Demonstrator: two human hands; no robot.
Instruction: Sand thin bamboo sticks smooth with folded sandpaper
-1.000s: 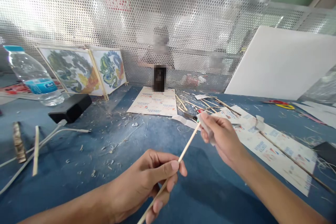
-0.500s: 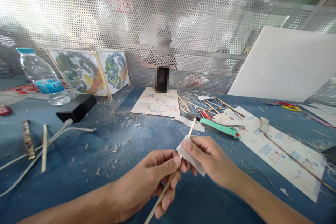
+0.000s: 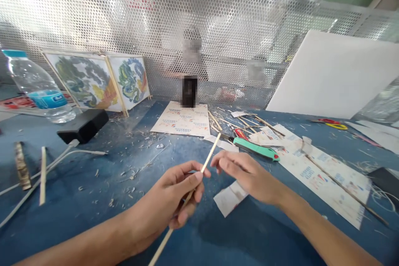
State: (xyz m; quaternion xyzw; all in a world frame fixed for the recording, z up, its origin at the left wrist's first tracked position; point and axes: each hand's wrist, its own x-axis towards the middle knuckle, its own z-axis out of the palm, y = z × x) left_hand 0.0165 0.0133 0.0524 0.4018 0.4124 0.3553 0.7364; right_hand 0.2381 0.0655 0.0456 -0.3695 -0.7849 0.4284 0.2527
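Observation:
My left hand [image 3: 179,193] is closed around a thin pale wooden stick [image 3: 209,156], which slants up and to the right from the bottom edge. Its upper end sticks out past my thumb and forefinger. Just right of the stick, my right hand [image 3: 241,170] hovers with loosely bent fingers and nothing in them. Below that hand lies a small folded piece of sandpaper [image 3: 227,200], pale side up, partly covered by the hand. Beyond the stick's tip rests a green-handled knife [image 3: 257,149].
Printed abrasive sheets [image 3: 324,183] lie right and centre back, with wood strips and shavings around. Scissors [image 3: 332,124] are far right. A water bottle [image 3: 40,91], a black box [image 3: 83,126], cables and painted panels [image 3: 90,83] stand left. A perforated metal screen [image 3: 230,37] closes the back.
My right hand has let go of the sandpaper, which now lies on the table. My left hand, with the stick, has moved slightly left. The view has shifted a little to the right.

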